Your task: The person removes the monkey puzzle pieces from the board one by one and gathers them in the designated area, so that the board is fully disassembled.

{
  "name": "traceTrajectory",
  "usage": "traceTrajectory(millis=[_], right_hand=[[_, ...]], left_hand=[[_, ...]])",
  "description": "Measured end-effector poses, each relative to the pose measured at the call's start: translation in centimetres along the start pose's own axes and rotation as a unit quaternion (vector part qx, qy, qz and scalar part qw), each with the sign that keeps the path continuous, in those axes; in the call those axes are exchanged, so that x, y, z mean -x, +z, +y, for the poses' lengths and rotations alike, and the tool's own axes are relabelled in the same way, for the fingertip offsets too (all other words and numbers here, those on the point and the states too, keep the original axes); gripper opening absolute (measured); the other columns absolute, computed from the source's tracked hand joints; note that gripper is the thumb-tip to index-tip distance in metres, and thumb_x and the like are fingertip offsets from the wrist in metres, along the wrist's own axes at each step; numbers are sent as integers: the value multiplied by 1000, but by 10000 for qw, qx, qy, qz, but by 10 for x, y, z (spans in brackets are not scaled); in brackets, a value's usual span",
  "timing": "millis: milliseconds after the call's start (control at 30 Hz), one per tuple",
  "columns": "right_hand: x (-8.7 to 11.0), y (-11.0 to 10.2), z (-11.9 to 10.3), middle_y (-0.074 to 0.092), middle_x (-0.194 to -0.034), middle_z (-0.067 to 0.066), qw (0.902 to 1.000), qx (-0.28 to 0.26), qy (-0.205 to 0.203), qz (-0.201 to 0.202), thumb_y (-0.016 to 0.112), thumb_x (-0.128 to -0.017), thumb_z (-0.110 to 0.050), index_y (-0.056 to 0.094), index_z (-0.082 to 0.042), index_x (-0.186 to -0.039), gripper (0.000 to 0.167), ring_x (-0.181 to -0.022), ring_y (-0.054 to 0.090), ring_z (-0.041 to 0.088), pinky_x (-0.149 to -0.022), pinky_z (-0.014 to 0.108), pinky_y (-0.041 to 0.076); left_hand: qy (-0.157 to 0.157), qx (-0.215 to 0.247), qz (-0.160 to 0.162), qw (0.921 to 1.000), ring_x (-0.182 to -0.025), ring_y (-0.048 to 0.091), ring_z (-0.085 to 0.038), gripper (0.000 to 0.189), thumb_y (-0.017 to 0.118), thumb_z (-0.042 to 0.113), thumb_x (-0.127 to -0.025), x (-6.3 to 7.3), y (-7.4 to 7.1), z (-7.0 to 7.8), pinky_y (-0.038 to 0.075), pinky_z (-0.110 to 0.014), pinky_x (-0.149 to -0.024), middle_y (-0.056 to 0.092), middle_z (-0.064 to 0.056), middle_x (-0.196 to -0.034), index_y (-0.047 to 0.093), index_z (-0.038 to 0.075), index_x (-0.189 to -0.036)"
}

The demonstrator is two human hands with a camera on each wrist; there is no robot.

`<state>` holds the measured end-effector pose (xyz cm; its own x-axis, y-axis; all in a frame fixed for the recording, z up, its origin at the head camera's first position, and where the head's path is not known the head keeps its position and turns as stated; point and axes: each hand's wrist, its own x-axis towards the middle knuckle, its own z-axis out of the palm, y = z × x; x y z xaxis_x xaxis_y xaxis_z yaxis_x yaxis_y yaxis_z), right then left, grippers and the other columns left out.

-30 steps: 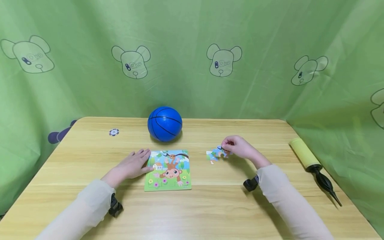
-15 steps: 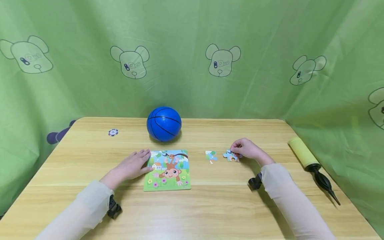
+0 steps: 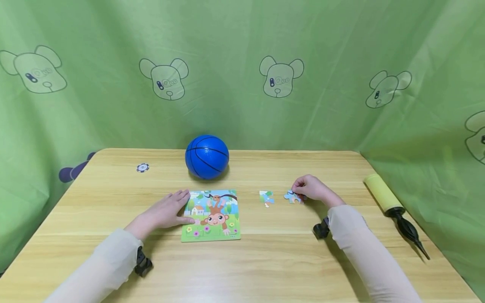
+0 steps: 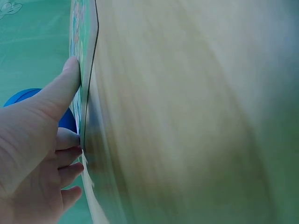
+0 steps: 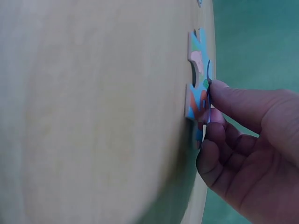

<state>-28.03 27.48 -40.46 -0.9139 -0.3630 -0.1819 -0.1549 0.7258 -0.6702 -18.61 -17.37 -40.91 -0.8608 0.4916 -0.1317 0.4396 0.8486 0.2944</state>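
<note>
My left hand (image 3: 163, 210) lies at the left edge of a square jigsaw puzzle (image 3: 216, 229) with a monkey picture. Its fingers are extended, and the thumb reaches onto the picture; the left wrist view shows the thumb (image 4: 70, 70) against the puzzle's surface. To the right, my right hand (image 3: 312, 188) pinches a blue puzzle piece (image 3: 291, 197) between thumb and fingers. In the right wrist view this puzzle piece (image 5: 198, 100) has knobs and notches and stands close over the tabletop, its far end hidden by the fingers. Another puzzle piece (image 3: 266, 197) lies between it and the puzzle.
A blue basketball (image 3: 206, 157) rests at the back, behind the puzzle. A round chip (image 3: 142, 168) lies at the back left of the wooden table (image 3: 242, 269). Along the right edge lies a yellow hand pump (image 3: 383, 194) with a black nozzle. Green curtain (image 3: 227, 113) surrounds the table.
My right hand has moved to the right with its puzzle piece, away from the other piece, and then stayed nearly still. My left thumb has slid slightly down and further onto the puzzle.
</note>
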Motion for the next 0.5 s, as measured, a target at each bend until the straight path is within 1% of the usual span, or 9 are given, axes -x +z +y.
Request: traceTrajectory(millis=[367, 433, 500], right_hand=[[-1, -1, 0, 58, -66, 7, 10000, -28, 4, 75, 56, -92, -6, 63, 2, -84, 13, -58, 52, 18, -53, 29, 46], [0, 0, -4, 59, -70, 6, 9998, 75, -94, 160, 57, -91, -7, 64, 1, -86, 12, -61, 52, 18, -55, 29, 46], [0, 3, -11, 59, -73, 5, 9990, 231, -275, 262, 58, -90, -9, 64, 0, -88, 11, -65, 52, 19, -57, 30, 46]], left_hand=[[-10, 25, -11, 10000, -133, 19, -38, 87, 56, 54, -84, 0, -1, 1, 15, -49, -108, 23, -23, -146, 29, -7, -140], [-11, 35, -9, 10000, -133, 19, -38, 88, 56, 54, -84, 0, -1, 1, 15, -49, -108, 24, -23, -146, 29, -7, -140], [-16, 36, -11, 10000, -134, 19, -38, 88, 56, 55, -84, 0, 0, 0, 15, -49, -108, 23, -23, -146, 28, -7, -140]])
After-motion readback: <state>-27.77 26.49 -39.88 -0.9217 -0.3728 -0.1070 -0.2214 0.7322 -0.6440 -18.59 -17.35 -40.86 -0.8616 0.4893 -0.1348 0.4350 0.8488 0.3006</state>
